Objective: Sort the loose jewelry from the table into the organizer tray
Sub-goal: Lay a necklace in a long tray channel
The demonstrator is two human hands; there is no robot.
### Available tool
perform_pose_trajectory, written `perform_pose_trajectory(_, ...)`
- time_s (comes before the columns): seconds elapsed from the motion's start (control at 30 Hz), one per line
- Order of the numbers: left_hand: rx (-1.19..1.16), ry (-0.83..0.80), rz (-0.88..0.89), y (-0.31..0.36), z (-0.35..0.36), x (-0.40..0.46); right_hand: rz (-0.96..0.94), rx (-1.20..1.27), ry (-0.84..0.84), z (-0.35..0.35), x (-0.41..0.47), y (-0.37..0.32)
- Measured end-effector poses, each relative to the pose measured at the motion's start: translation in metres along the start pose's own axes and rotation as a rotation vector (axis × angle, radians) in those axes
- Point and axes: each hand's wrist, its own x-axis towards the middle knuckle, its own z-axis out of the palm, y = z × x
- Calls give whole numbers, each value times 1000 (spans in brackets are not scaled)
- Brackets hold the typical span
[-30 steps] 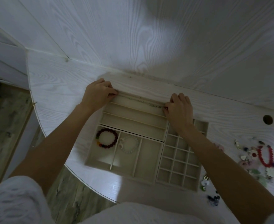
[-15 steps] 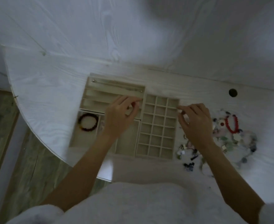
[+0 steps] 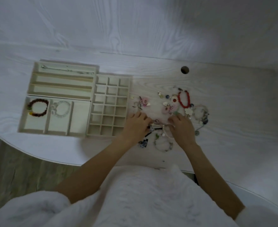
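The beige organizer tray point(image 3: 59, 95) lies on the left of the white table. A thin chain point(image 3: 67, 70) fills its top long slot. A dark red bead bracelet point(image 3: 38, 100) and a clear bead bracelet point(image 3: 59, 115) sit in two lower compartments. The grid of small cells point(image 3: 112, 104) holds nothing I can see. Right of the tray is the loose jewelry pile point(image 3: 167, 107), with a red bracelet point(image 3: 179, 99) in it. My left hand point(image 3: 137, 126) and my right hand point(image 3: 182, 128) rest on the pile's near edge. Their fingers curl into a tangle of a dark cord and a pale bead strand point(image 3: 165, 130). Blur hides the exact hold.
A round cable hole point(image 3: 184, 69) lies behind the pile. A pale ring-shaped bracelet point(image 3: 156, 141) and a small blue piece point(image 3: 144, 143) lie close to the table's curved front edge. A wood-pattern wall rises behind the table. Floor shows at the lower left.
Both hands left the chain in the tray's top slot, passed over the tray and came down on the near part of the loose pile. The view swung right.
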Motion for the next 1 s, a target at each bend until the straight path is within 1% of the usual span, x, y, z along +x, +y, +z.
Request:
perform_pose_trajectory(0.17, 142, 104, -148, -1, -1, -4, -15, 59, 56, -7, 11, 16)
perform_pose_trajectory(0.27, 187, 109, -228, -4, -2, -7, -56, 91, 47, -7, 15, 29)
perform_pose_trajectory(0.37, 121, 84, -320, -1, -2, -8, -77, 102, 53, -8, 17, 39)
perform_pose_trajectory(0.43, 76, 114, -369, 2, -2, -5, -129, 130, 84, -9, 18, 40)
perform_pose_trajectory(0.53, 18, 174, -338, 9, -1, 10, -272, 133, 77, -8, 25, 30)
perform_pose_trajectory(0.6, 14, 146, -311, 17, 0, 24, -310, 91, 52, -3, 32, 22)
perform_pose_trajectory(0.7, 27, 1, -320, 27, 4, 38, -305, 16, -12, 6, 40, 15)
perform_pose_trajectory(0.8, 5, -8, -372, 28, 9, 41, -365, -35, -35, 9, 44, 13)
perform_pose_trajectory(0.87, -5, -5, -382, 26, 10, 41, -385, 36, -56, 6, 45, 15)
perform_pose_trajectory(0.93, -13, -5, -394, 24, 10, 40, -369, 151, -119, -4, 47, 14)
perform_pose_trajectory(1.0, -16, 1, -386, 21, 10, 38, -292, 358, -194, -19, 49, 10)
